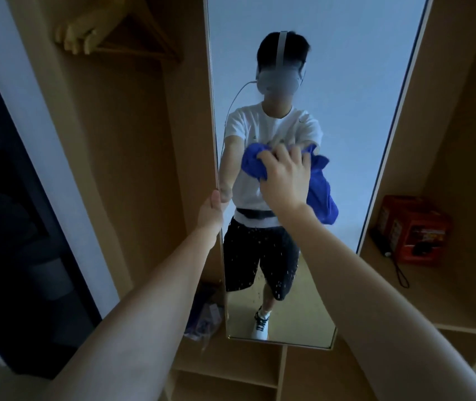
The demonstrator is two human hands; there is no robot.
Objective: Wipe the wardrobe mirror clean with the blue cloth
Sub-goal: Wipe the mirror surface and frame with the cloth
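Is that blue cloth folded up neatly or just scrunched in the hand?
Scrunched. The blue cloth bunches out around the right hand that presses it to the mirror, with a loose end hanging below right.

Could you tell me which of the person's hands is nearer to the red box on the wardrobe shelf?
Right. The right hand holds the blue cloth mid-mirror, left of the red box; the left hand grips the mirror's far edge.

Bedroom or hotel room, at an open wooden wardrobe [132, 157]: wooden hangers [92, 33] on the rail, full-length door mirror [332, 68], side shelf [422, 287] holding an orange box [416, 227].
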